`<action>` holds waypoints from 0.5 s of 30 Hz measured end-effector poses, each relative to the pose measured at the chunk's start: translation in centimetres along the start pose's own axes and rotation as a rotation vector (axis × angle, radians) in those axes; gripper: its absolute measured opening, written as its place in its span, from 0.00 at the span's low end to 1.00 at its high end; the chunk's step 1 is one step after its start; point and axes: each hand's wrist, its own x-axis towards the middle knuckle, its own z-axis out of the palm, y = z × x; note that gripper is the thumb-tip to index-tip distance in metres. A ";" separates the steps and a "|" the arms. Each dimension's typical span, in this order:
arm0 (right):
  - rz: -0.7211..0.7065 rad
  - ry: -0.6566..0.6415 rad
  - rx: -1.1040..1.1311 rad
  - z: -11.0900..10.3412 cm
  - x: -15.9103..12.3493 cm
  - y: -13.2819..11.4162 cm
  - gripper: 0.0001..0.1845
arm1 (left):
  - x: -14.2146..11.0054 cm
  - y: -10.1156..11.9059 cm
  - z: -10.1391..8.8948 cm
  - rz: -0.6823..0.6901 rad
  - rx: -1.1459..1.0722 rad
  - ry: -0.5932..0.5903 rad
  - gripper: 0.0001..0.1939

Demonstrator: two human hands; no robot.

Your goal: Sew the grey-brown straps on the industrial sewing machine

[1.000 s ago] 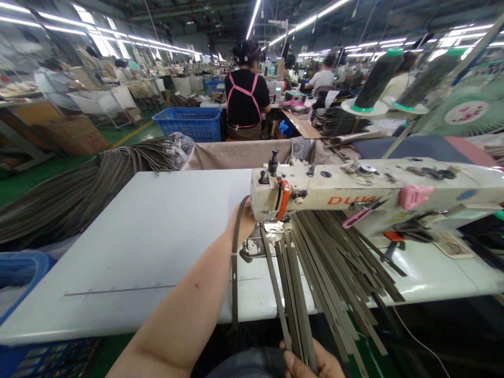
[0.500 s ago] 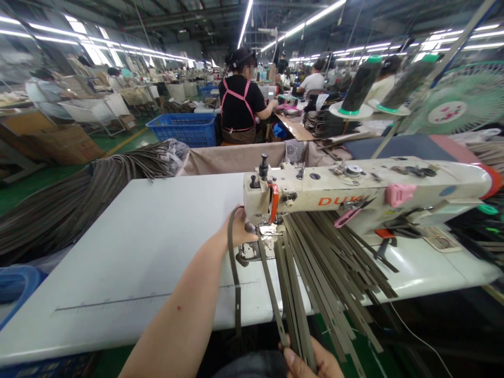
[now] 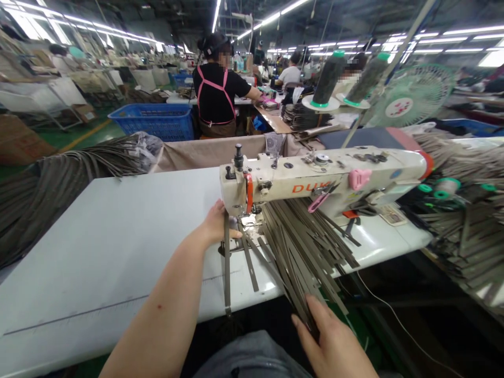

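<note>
My left hand (image 3: pixel 216 224) is at the left side of the sewing machine (image 3: pixel 315 181), beside its needle area, closed on a narrow olive-grey strap (image 3: pixel 227 268). That strap hangs down over the table's front edge; some of my fingertips are hidden behind the machine head. A short strap end (image 3: pixel 250 265) lies below the presser foot (image 3: pixel 252 220). At the front edge my right hand (image 3: pixel 333 338) has its thumb and fingers around the lower ends of a bundle of straps (image 3: pixel 293 247). This bundle fans out under the machine arm, several ends overhanging the edge.
Pink thread snips (image 3: pixel 318 202) rest against the machine arm. Thread cones (image 3: pixel 328 79) and a green fan (image 3: pixel 409 102) stand behind. A heap of straps (image 3: pixel 79 163) lies left of the white table (image 3: pixel 157 226). A co-worker (image 3: pixel 214 89) sits ahead, beside a blue basket (image 3: pixel 153 121).
My right hand has moved from a few separate straps to the larger bundle at the right. The short strap's lower end now lies free on the table. The view has turned to the right.
</note>
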 end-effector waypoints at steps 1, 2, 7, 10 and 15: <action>-0.044 0.058 -0.099 -0.1 0.3 0.2 0.15 | 0.0 0.2 -0.1 0.002 0.023 -0.009 0.48; -0.077 0.106 -0.185 -0.1 0.6 0.4 0.15 | 0.0 0.4 -0.2 0.005 0.050 -0.022 0.47; -0.061 0.210 -0.474 0.9 2.5 0.4 0.24 | -0.2 1.8 -0.4 0.020 0.104 -0.030 0.44; -0.009 0.111 -0.559 1.3 3.2 0.1 0.27 | -0.1 2.2 -0.4 -0.001 0.105 -0.038 0.40; 0.047 0.011 -0.589 0.7 3.9 -0.5 0.25 | 0.0 2.0 -0.3 -0.011 0.093 0.005 0.39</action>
